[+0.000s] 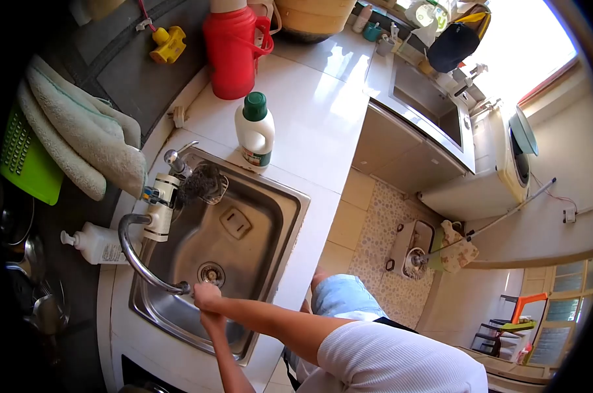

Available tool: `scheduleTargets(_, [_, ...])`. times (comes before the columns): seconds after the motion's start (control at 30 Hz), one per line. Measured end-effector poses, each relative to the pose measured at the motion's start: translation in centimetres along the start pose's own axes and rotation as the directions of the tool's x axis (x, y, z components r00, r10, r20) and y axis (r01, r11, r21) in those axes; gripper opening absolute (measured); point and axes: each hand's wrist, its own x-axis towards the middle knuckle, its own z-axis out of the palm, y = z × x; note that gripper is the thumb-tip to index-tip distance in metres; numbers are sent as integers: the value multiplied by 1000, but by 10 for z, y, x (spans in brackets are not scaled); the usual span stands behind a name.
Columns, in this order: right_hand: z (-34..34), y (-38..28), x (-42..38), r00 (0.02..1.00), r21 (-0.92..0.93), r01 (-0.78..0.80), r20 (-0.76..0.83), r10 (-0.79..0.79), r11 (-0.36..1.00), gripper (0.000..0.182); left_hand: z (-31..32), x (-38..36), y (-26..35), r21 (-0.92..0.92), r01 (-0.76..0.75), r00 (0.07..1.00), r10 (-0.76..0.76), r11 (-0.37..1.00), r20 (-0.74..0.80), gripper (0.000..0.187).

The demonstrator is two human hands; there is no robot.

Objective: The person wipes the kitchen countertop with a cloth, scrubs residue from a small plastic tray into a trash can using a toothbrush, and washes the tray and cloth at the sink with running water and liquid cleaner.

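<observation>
My right hand (208, 297) is closed, its fingers curled, right beside the mouth of the curved metal faucet (136, 255). Just below it in the view, my left hand (213, 321) presses against it, and its fingers are mostly hidden. Anything between the two hands is too small or hidden to make out. Both are over the stainless steel sink (244, 216), close to its round drain (211, 275). A white device (160, 208) is fitted on the faucet. Near the faucet handle, a dark mesh scrubber (201, 183) rests at the sink's corner.
A white bottle with a green cap (254, 131) and a red thermos (230, 52) stand on the white counter (309, 98). A pump bottle (100, 243) stands behind the faucet. Towels (87, 131) hang at the left. Across the floor are another sink (427, 98) and a washing machine (480, 170).
</observation>
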Motion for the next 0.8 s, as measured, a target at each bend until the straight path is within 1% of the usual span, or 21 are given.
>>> scheduleTargets(0.03, [7,5,7,1000,-45,9,8,-9,999,22,-2,-3,5,-152,125,992,-121,980,35,32])
scheduleTargets(0.07, [9,12,15,1000,-92,18,14,-17,996,22,-6,-6,10,-296,247,969,-231,923,88,34])
scheduleTargets(0.1, [6,19,20,994,38,-8,113,3,999,24,-14,-10,19,-426,364,931,-330,829,155,36])
scheduleTargets(0.17, [2,31,27,946,280,-89,323,-7,956,29,-33,-18,31,-623,561,818,-482,546,314,40])
scheduleTargets(0.2, [2,40,26,909,529,-159,408,-85,833,32,-38,-21,32,-683,631,746,-530,368,403,43])
scheduleTargets(0.23, [0,54,19,865,722,-256,468,-181,642,36,-47,-21,17,-800,589,775,-363,117,517,47])
scheduleTargets(0.27, [-4,62,7,821,840,-366,494,-288,400,39,-52,-24,29,-781,592,747,-229,-198,624,47])
scheduleTargets(0.3, [-7,65,-3,792,851,-448,520,-321,273,41,-56,-24,43,-663,569,733,-66,-487,677,46])
scheduleTargets(0.33, [-14,59,-16,754,831,-536,550,-359,146,43,-57,-28,60,-465,512,740,96,-722,666,46])
scheduleTargets(0.37, [-15,51,-25,701,775,-632,585,-408,25,45,-45,-33,66,-347,467,790,207,-813,577,50])
scheduleTargets(0.4, [-2,58,-11,529,718,-696,528,-664,17,39,-37,-38,69,-281,449,806,249,-848,537,49])
scheduleTargets(0.43, [-28,21,-38,793,869,-476,361,-491,-131,32,-28,-43,56,-327,453,831,260,-829,492,48])
scheduleTargets(0.47, [-33,25,-29,726,841,-538,498,-474,61,28,-36,-43,65,-403,560,780,296,-724,552,39])
scheduleTargets(0.5, [-16,35,-7,754,851,-480,524,-397,212,23,-42,-42,65,-452,619,750,313,-642,583,34])
scheduleTargets(0.53, [-26,25,-10,781,827,-449,547,-302,338,18,-45,-41,60,-483,677,712,328,-556,621,30])
scheduleTargets(0.57, [-15,26,-1,817,809,-447,543,-193,380,20,-48,-39,54,-602,714,685,179,-357,706,25])
scheduleTargets(0.6, [-3,28,7,852,792,-438,516,-84,425,22,-51,-36,50,-647,751,654,13,-134,756,21])
scheduleTargets(0.63, [-5,22,4,868,764,-428,496,-15,483,25,-56,-33,54,-662,747,663,-114,53,740,18])
scheduleTargets(0.67, [-10,16,2,885,735,-418,463,54,534,27,-57,-27,64,-625,743,669,-237,239,705,17])
scheduleTargets(0.7, [-1,17,12,918,704,-343,391,63,622,25,-57,-22,71,-545,731,677,-338,410,654,16])
scheduleTargets(0.8, [24,31,32,987,535,-147,139,85,832,24,-53,-12,79,-323,698,694,-493,639,525,22])
